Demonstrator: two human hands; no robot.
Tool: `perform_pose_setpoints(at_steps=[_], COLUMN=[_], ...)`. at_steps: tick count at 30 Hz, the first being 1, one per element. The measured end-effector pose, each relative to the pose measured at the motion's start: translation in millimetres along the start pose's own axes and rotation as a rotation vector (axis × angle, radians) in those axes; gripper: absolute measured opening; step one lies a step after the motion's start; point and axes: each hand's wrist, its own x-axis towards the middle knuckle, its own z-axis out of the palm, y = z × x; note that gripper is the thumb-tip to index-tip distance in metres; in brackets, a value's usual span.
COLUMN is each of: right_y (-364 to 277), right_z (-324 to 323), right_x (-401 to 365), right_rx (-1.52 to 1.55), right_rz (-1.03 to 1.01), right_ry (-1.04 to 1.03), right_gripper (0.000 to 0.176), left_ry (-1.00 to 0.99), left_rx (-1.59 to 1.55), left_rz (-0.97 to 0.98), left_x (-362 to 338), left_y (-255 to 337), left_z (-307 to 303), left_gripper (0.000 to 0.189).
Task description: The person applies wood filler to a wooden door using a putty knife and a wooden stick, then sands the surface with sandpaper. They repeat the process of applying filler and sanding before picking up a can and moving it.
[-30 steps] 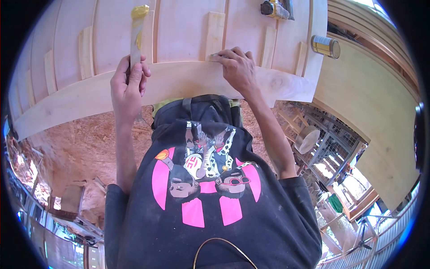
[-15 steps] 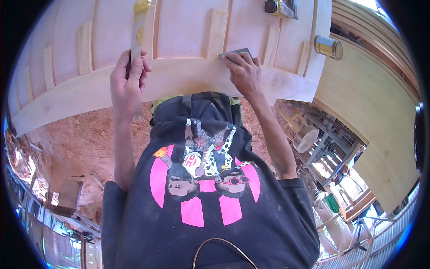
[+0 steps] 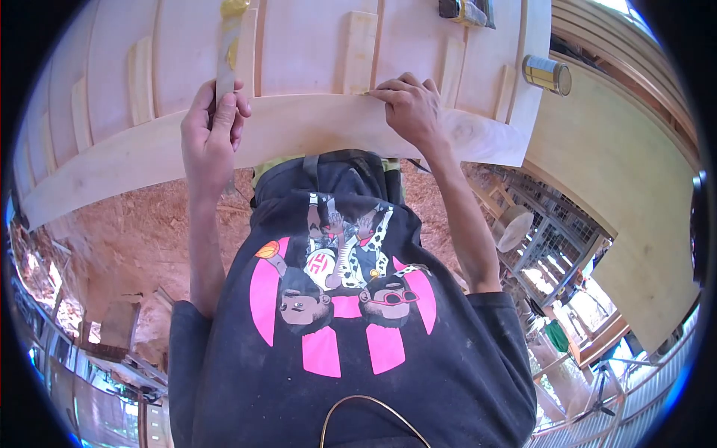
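My left hand [image 3: 213,127] is closed around a long flat strip [image 3: 227,71], held upright with yellowish putty smeared over its upper end. Its lower tip shows below the wrist. My right hand [image 3: 414,108] rests at the inner edge of a pale curved wooden board [image 3: 314,123], fingers bent and the index finger reaching to the foot of a short wooden batten [image 3: 360,56]. A dark flat scraper was under these fingers a moment earlier; now the hand hides it. A small yellowish dab shows at the fingertip.
A tin can [image 3: 547,75] lies on its side at the panel's right edge. Near the top sits a dark putty-smeared object [image 3: 468,11]. Several battens [image 3: 140,82] stand along the pale panel. A large plywood sheet [image 3: 627,187] lies to the right; sawdust-coloured ground [image 3: 157,231] shows below.
My right hand has turned and lifted slightly at the knuckles, so the dark scraper no longer shows. My left hand and the strip have barely moved.
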Motion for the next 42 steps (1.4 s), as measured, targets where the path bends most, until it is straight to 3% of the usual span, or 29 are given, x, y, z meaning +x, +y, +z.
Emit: perform_pose_setpoints(at_steps=[13,15,25,27,31,33,40,42], right_y=[-31,-25,-34,-19,-17,-26,-6,0], right_z=[18,-3,6,-8,-7,0,-8,-12], right_x=[-19,-4,7,17,13,3,13,23], right_rx=[0.043,0.093,0.050,0.074,0.047,0.025,0.123,0.109], right_rz=[0.129,0.223,0.213,0.302,0.298,0.228,0.255,0.177], right_ry=[0.137,0.061,-0.065,-0.138,-0.111,0.004,0.014,0.000], right_gripper=[0.032,0.031,0.030,0.034,0.033,0.033,0.033,0.033], left_ry=[0.013,0.001,0.010,0.011,0.015,0.024,-0.036,-0.040], left_rx=[-0.011,-0.009,-0.012,-0.031,-0.027,-0.025,-0.008,0.007], left_rz=[-0.015,-0.013,0.013,0.004,-0.001,-0.002,0.009,0.014], left_x=[2,3,1,1,0,0,5,4], left_y=[-3,-2,-1,-4,-3,-1,-6,-4], left_z=[0,1,-3,-3,-3,-2,-2,1], left_gripper=[0.023,0.023,0.023,0.022,0.022,0.022,0.025,0.025])
